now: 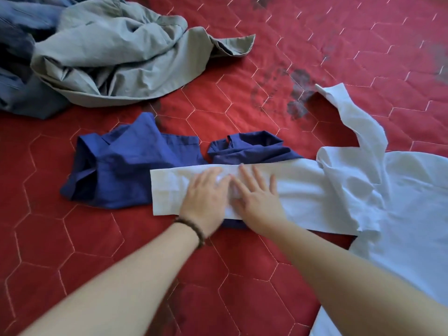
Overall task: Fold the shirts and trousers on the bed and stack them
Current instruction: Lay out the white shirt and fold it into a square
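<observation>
A white shirt (400, 190) lies spread on the right of the red quilted bed (291, 57), one long sleeve stretched leftward across a crumpled dark blue garment (116, 170). My left hand (206, 195) and my right hand (257, 192) rest flat, side by side, on that white sleeve with fingers spread, pressing it down over the blue cloth. Neither hand grips anything. The shirt's other sleeve curls up toward the far right. A beaded bracelet sits on my left wrist.
A rumpled grey-green garment (116, 52) is heaped at the far left, partly over a pile of blue-grey clothes (21, 44) at the left edge. Dark printed patches mark the quilt beyond the white shirt.
</observation>
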Tool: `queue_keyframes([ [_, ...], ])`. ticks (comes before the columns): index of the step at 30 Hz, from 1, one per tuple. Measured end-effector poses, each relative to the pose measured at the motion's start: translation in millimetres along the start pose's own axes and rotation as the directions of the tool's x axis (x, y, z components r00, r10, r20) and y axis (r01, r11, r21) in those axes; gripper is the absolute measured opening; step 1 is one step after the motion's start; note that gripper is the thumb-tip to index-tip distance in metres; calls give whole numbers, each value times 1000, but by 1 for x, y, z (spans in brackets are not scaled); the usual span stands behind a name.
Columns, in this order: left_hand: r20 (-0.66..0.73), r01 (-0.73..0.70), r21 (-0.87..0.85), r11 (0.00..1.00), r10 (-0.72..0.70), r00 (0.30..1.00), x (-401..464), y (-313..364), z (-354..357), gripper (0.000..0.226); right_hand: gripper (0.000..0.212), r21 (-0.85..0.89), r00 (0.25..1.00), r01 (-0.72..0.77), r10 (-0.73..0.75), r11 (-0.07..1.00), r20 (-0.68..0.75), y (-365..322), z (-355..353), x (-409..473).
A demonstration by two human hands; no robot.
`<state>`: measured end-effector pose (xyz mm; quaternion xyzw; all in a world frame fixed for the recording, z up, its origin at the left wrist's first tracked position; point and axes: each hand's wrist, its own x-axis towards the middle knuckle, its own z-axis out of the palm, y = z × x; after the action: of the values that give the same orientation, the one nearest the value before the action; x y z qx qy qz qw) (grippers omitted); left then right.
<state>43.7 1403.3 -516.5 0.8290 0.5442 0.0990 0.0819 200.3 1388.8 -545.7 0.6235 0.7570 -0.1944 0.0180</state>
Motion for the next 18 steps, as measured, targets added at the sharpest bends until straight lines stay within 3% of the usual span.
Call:
queue_keyframes([
  [3,283,220,46,974,-224,933,-9,15,30,59,63,-85,997,49,-44,995,64,6,13,1],
  [6,272,329,150,932,-359,893,-16,5,49,62,63,-93,984,-181,180,979,-20,43,9,-15],
  [8,263,342,157,927,-373,890,-17,4,52,62,63,-11,908,-420,420,908,-11,75,2,-30],
  [10,285,361,172,917,-397,873,-15,7,52,65,64,71,860,-510,509,857,30,92,-10,-39],
  [11,298,365,178,914,-404,865,-14,8,51,67,63,51,892,-451,451,891,8,93,-17,-40],
  [13,329,365,198,910,-412,850,-12,9,51,70,53,3,969,-186,184,983,-162,95,-37,-38],
  [15,359,366,215,906,-421,833,-11,9,51,70,44,-39,909,-98,73,994,-411,114,-61,-29],
  [16,379,369,217,904,-426,822,-11,9,51,70,49,-2,853,-190,165,982,-495,129,-74,-22],
  [18,423,373,222,901,-434,795,-9,8,51,70,69,166,719,-492,506,855,-476,166,-99,-10],
])
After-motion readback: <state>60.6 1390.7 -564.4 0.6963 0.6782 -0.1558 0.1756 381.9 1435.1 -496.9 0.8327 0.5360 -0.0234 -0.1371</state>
